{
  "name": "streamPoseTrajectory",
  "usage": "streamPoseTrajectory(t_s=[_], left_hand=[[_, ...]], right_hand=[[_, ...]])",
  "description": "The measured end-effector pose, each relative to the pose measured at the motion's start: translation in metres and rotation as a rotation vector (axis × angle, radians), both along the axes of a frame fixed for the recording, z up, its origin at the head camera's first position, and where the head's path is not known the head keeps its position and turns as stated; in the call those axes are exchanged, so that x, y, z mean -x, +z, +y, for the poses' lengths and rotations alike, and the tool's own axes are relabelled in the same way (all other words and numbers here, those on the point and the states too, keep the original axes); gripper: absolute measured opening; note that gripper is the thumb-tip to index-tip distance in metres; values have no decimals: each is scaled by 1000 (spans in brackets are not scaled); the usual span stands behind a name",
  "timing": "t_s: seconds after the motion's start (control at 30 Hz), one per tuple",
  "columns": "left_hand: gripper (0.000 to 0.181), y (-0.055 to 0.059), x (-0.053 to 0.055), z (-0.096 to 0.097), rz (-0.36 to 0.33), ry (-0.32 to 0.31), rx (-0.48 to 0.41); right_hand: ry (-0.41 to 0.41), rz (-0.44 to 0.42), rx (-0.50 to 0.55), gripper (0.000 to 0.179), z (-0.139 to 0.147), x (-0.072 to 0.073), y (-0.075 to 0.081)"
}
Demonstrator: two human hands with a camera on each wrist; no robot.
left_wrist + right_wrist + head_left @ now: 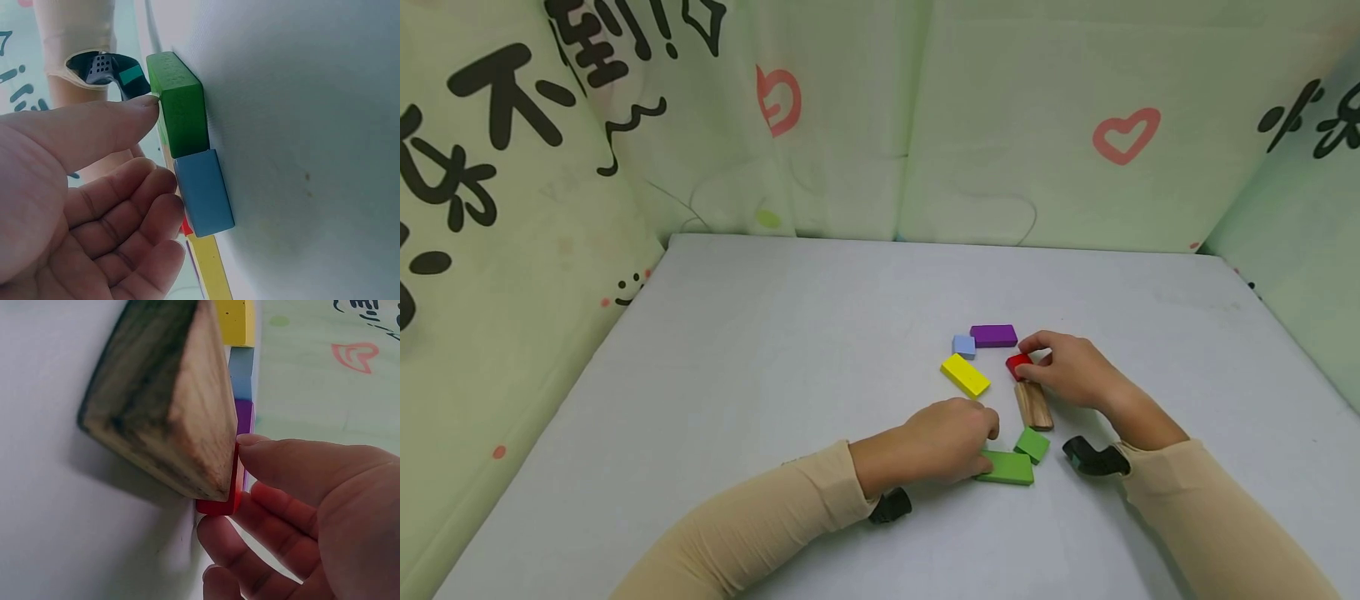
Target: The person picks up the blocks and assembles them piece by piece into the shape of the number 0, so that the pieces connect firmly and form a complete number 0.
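Note:
My right hand (pixel 1071 371) pinches a small red block (pixel 1018 365) between thumb and fingers, at the far end of a wood-grain block (pixel 1032 406). My left hand (pixel 946 440) has its thumb at a long green block (pixel 1009 468). In the left wrist view its bent fingers rest right beside a blue block (pixel 205 192) that adjoins the green one; the head view hides this blue block behind the hand. A small green block (pixel 1032 445) touches the long green one's corner. Across from the red block lie yellow (pixel 966 376), light blue (pixel 964 347) and purple (pixel 994 336) blocks.
The blocks form a rough ring on a white table (pixel 775 333). Pale green printed curtains (pixel 1000 125) enclose the back and sides. Black wrist-camera mounts (pixel 1093 457) stick out below both sleeves, close to the tabletop.

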State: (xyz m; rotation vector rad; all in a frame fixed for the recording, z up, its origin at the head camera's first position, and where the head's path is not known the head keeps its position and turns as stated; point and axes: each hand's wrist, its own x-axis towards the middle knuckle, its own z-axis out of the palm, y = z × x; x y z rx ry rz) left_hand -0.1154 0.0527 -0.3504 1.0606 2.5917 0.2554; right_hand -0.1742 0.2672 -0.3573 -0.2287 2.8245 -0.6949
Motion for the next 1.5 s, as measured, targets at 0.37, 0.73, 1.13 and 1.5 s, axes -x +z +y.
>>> streamPoseTrajectory(t_s=[0.37,0.73,1.13,1.5], left_hand=[[32,0,0,-1,0,-10,-10],[32,1,-1,-1,3,-7,-8],[32,-1,-1,-1,3,0,-11],[33,0,0,-1,3,-3,0]], right_hand=[[10,0,-15,44,0,0,0],[6,16,-23,50,-1,2,-1],[3,47,6,47,-2,3,-3],[-5,34,29,44,-2,2,-1]])
